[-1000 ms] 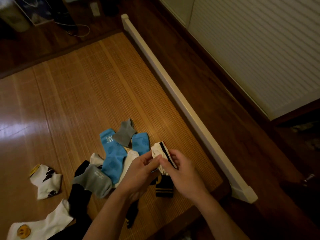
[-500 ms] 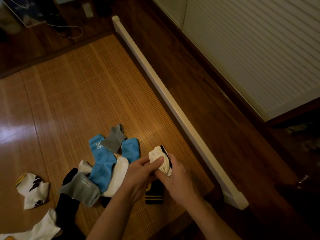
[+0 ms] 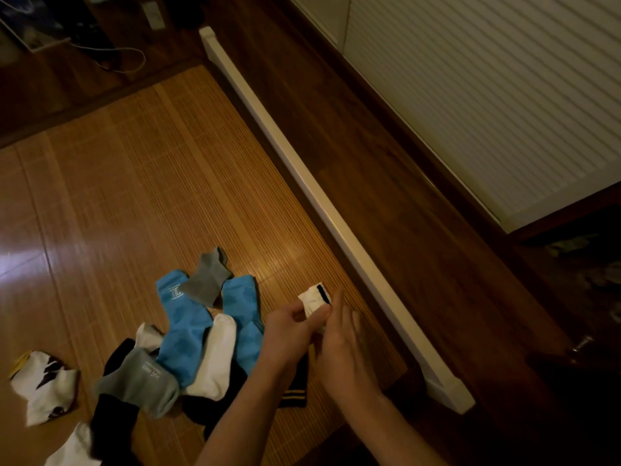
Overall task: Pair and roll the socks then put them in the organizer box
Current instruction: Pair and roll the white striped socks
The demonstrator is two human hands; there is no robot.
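Observation:
A white sock bundle with a black stripe is held between my two hands above the bamboo mat. My left hand pinches it from the left with thumb and fingers. My right hand wraps its right side, fingers pointing up. Loose socks lie to the left: two blue socks, grey socks, a white sock, black socks, and a white patterned sock. A black sock with yellow stripes lies under my forearms. No organizer box is in view.
A long white rail runs along the mat's right edge. Beyond it lies dark wooden floor and a white slatted panel. Cables and dark objects sit at the far left corner.
The striped white sock has been rolled tighter into a smaller bundle between my hands. The view has shifted slightly; the loose socks lie as before.

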